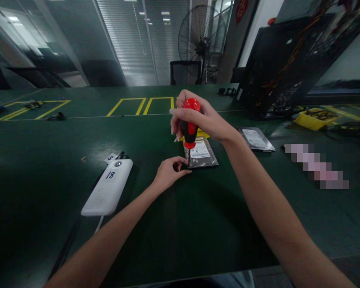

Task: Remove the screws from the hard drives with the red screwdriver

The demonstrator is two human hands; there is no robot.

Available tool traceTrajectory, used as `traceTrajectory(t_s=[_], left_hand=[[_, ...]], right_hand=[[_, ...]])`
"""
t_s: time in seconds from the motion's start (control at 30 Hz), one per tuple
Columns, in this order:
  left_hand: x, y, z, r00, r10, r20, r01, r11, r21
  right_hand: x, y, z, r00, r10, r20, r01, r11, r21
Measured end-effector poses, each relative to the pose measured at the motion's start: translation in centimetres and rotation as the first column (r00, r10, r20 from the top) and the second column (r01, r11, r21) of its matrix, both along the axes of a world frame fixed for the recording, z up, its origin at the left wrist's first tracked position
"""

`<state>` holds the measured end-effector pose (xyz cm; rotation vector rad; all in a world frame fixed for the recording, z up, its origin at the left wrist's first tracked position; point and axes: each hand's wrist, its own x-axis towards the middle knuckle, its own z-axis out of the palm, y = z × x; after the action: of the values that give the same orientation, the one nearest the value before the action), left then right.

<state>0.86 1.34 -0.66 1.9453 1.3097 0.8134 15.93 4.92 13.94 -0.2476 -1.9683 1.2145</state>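
Note:
My right hand (202, 118) is wrapped around the red and black handle of a screwdriver (191, 124), held upright with its shaft pointing down at the near left corner of a hard drive (201, 153) lying flat on the green table. My left hand (169, 173) rests on the table at that same corner, thumb and forefinger pinched around the screwdriver's tip or a small part I cannot make out. The drive's label faces up.
A white power bank (108, 187) marked 18 lies to the left with a cable. A second hard drive (256, 139) sits to the right. An open computer case (291, 60) and a yellow tray (315, 118) stand at the back right. A fan (201, 42) stands behind the table.

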Motion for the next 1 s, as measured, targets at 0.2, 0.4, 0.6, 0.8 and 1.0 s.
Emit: traceTrajectory(t_s=[0.2, 0.4, 0.6, 0.8, 1.0], left_hand=[[-0.10, -0.08, -0.16, 1.000, -0.005, 0.015, 0.005, 1.000, -0.001], [-0.24, -0.03, -0.15, 1.000, -0.008, 0.005, 0.008, 1.000, 0.001], [-0.14, -0.12, 0.04, 1.000, -0.007, 0.005, 0.007, 1.000, -0.011], [-0.12, -0.24, 0.15, 1.000, -0.005, -0.004, 0.005, 1.000, -0.016], [-0.05, -0.13, 0.22, 1.000, -0.007, -0.025, 0.007, 1.000, -0.010]], right_hand=[[0.08, -0.13, 0.40, 1.000, -0.001, -0.018, 0.002, 0.998, 0.058], [0.07, -0.46, 0.57, 0.998, -0.050, -0.039, 0.052, 0.997, 0.059], [0.01, -0.47, 0.44, 1.000, 0.019, 0.006, -0.019, 1.000, 0.007], [0.46, -0.25, 0.70, 0.999, 0.037, 0.038, -0.035, 0.997, -0.067], [0.80, -0.11, 0.50, 0.997, -0.074, 0.006, 0.074, 0.997, 0.004]])
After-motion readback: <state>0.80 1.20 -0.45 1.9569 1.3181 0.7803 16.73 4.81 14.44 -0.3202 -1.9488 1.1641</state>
